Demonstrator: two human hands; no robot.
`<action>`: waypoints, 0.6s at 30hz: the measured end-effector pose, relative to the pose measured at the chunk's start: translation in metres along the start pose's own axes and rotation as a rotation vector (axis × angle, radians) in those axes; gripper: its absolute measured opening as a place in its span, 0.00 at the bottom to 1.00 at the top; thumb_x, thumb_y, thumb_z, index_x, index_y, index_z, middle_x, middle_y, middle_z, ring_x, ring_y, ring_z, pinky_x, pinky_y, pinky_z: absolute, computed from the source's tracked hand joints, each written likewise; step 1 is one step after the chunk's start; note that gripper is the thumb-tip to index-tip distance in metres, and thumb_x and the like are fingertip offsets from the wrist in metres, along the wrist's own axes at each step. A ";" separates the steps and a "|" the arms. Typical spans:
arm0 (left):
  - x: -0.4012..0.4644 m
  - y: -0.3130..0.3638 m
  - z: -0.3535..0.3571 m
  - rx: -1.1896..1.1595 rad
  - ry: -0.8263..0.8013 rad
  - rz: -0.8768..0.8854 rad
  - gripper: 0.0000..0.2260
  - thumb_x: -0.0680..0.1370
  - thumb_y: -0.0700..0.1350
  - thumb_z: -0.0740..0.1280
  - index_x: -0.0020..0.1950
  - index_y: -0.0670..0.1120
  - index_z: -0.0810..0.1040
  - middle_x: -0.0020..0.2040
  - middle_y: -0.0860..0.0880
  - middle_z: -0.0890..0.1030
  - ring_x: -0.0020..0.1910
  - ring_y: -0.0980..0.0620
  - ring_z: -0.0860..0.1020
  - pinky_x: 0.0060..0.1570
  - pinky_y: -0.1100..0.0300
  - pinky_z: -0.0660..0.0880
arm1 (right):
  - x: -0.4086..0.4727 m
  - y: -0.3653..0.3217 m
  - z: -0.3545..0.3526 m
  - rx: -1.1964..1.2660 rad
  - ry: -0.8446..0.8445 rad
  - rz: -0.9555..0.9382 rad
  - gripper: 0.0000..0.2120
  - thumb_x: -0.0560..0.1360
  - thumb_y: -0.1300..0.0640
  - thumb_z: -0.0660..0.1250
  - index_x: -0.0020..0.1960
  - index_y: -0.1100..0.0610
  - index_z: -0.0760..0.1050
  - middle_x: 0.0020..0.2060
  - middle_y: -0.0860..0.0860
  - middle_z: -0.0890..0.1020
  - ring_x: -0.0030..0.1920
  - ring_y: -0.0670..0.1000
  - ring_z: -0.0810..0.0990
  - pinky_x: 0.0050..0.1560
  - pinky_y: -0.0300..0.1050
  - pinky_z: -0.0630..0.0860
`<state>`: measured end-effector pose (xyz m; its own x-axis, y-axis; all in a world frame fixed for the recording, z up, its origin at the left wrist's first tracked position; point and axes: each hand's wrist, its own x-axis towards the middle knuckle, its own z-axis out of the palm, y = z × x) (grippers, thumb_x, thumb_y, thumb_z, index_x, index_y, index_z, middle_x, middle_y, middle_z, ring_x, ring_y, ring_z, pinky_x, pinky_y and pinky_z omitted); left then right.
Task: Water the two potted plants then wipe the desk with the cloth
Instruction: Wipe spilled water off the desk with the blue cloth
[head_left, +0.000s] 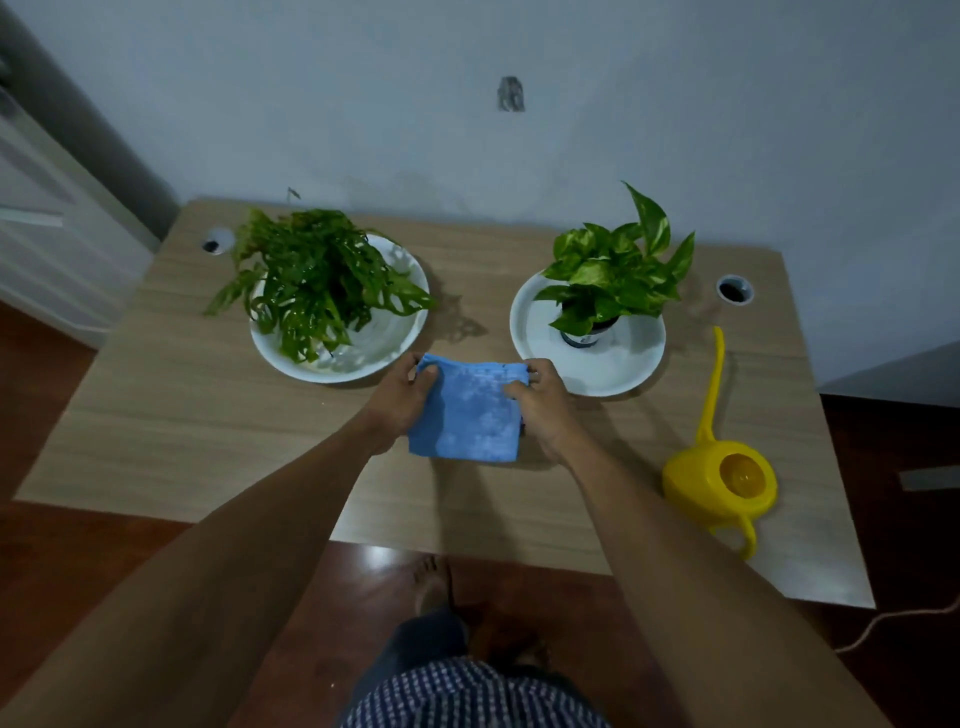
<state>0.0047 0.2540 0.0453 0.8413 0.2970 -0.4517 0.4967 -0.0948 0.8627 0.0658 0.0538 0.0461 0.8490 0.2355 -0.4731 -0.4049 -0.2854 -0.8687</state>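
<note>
A folded blue cloth (470, 410) hangs just above the middle of the wooden desk (182, 415). My left hand (402, 397) grips its left edge and my right hand (543, 402) grips its right edge. Behind the cloth on the left, a dark green leafy plant (317, 275) sits in a white dish (384, 343). On the right, a light green variegated plant (618, 270) in a small pot stands on a white plate (613, 364). A yellow watering can (722, 467) rests on the desk at the right, spout pointing away.
Two round cable holes, one at the back left (217, 241) and one at the back right (735, 289), pierce the desk. A grey wall stands right behind it. The dark wooden floor (62, 571) shows around the desk, with a cord (893, 618) at the right.
</note>
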 end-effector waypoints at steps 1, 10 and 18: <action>0.006 -0.001 -0.003 0.034 0.017 0.003 0.03 0.85 0.50 0.61 0.56 0.53 0.72 0.52 0.46 0.80 0.50 0.45 0.80 0.43 0.48 0.78 | 0.005 0.000 0.006 -0.034 0.015 -0.010 0.17 0.79 0.66 0.65 0.66 0.56 0.68 0.54 0.52 0.78 0.50 0.52 0.80 0.44 0.45 0.77; 0.061 -0.034 -0.019 0.115 -0.010 0.087 0.21 0.72 0.48 0.68 0.65 0.56 0.74 0.61 0.44 0.81 0.59 0.43 0.81 0.61 0.38 0.77 | 0.040 0.006 0.057 -0.592 0.185 -0.178 0.16 0.76 0.72 0.61 0.60 0.63 0.78 0.54 0.60 0.79 0.57 0.60 0.79 0.56 0.47 0.73; 0.028 -0.074 -0.053 0.847 0.268 0.495 0.10 0.80 0.52 0.63 0.52 0.49 0.79 0.46 0.46 0.81 0.43 0.40 0.81 0.38 0.49 0.77 | 0.037 0.018 0.109 -1.194 0.474 -0.325 0.16 0.69 0.59 0.71 0.57 0.58 0.81 0.50 0.57 0.82 0.49 0.60 0.82 0.50 0.53 0.77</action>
<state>-0.0200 0.3192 -0.0190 0.9695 0.2353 0.0680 0.1812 -0.8758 0.4474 0.0528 0.1582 -0.0035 0.9842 0.1727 0.0396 0.1768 -0.9721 -0.1544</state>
